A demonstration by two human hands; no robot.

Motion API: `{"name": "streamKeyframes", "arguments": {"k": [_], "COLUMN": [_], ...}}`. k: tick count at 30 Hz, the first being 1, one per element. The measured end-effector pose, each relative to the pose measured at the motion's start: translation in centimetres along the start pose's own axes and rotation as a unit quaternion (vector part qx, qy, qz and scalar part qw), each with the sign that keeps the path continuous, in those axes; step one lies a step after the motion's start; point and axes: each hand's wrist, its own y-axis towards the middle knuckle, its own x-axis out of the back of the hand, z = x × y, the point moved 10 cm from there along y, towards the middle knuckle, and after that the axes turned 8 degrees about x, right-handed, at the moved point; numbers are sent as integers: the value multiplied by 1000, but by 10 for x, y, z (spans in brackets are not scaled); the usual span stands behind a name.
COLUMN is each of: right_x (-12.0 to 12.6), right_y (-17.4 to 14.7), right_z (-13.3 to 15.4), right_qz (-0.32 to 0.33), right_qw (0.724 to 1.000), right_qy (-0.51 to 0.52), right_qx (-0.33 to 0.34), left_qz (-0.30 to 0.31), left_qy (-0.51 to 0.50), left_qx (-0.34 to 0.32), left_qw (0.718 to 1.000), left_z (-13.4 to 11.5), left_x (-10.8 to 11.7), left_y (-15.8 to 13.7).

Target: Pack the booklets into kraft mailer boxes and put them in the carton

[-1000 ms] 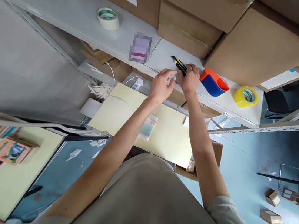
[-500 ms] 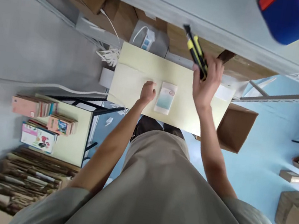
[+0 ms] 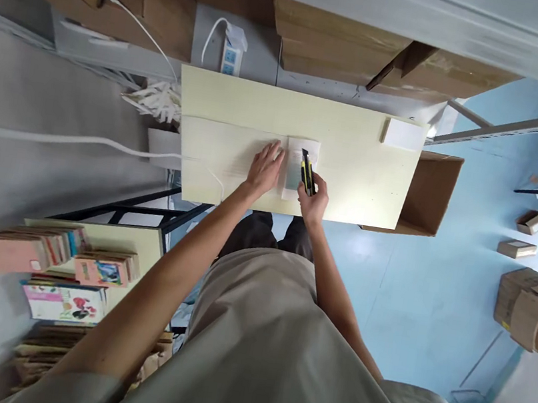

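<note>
A yellow-and-black utility knife [image 3: 307, 175] is gripped in my right hand [image 3: 314, 203], its tip pointing away from me over a flat white and pale teal packet [image 3: 293, 178]. Whether the blade is out is too small to tell. My left hand [image 3: 266, 169] lies flat with fingers stretched, at the packet's left edge. Beneath the packet and my left hand is the pale yellow tabletop [image 3: 354, 174], with a white sheet [image 3: 215, 153] spread on its left part. Part of the packet is hidden behind the knife and my right hand.
A small white box [image 3: 404, 134] sits at the table's far right corner. An open cardboard box [image 3: 429, 195] stands off the right edge. Behind are a power strip [image 3: 231, 54] and large cartons [image 3: 333, 43]. Stacked booklets [image 3: 64, 302] lie at lower left.
My right hand has brought the utility knife down from near the shelf to over the packet. My left hand has opened from a loose fist and now lies flat. The camera view has shifted.
</note>
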Motion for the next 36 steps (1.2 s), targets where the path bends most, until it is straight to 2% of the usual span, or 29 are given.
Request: {"name": "streamKeyframes", "arguments": {"k": [6,14,24,29,36], "right_x": [-39,-64,-63,-59,-50], "right_y": [42,64,61,50,27], "right_z": [33,36,47,59,69], "right_qz": [13,31,55,89,119], "right_qw": [998,990,983,972,960], "right_qy": [-43,-132,-176,-219,-254], "right_qx": [53,35,7,-2,-17], "left_qz": [42,55,57,57,79], "left_qy": [65,111,93,51,60], "left_qx": [-98,-151,-155,-153,-137], "left_qw": [992,981,982,985,986], "left_z": [7,13,12,14,14], "left_x": [10,20,15,11,8], "left_y": [8,14,22,30,32]}}
